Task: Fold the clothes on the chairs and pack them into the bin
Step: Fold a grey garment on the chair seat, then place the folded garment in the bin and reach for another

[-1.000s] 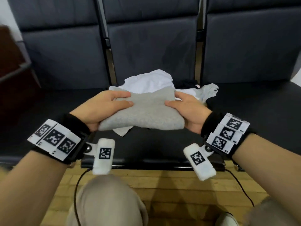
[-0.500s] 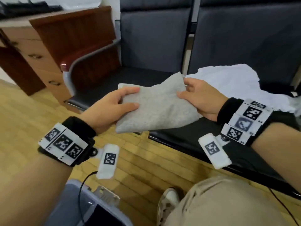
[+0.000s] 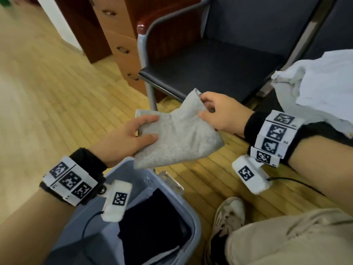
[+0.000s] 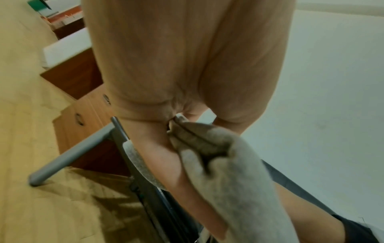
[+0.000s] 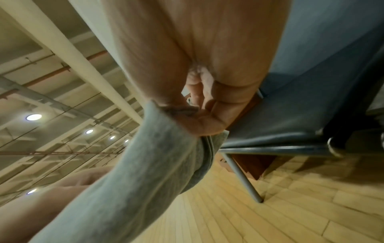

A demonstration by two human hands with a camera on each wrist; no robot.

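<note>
A folded grey garment (image 3: 177,134) hangs in the air between both hands, just above the far rim of the blue-grey bin (image 3: 194,226). My left hand (image 3: 133,134) grips its left edge, thumb on top and fingers underneath. My right hand (image 3: 215,113) pinches its upper right corner. The left wrist view shows the grey cloth (image 4: 232,172) bunched against the palm; in the right wrist view the cloth (image 5: 135,172) runs out from under the fingers. Dark folded clothes (image 3: 152,224) lie in the bin. White clothes (image 3: 321,83) are piled on the chair seat at the right.
A dark chair (image 3: 210,64) with a grey metal frame stands ahead, its seat bare. Wooden drawers (image 3: 118,41) stand behind it at the left. My knee (image 3: 286,240) and shoe (image 3: 229,213) are beside the bin on the wood floor.
Both hands have carried the grey garment left and down from the chair seat to above the bin. The view has swung left, bringing the bin's inside into sight.
</note>
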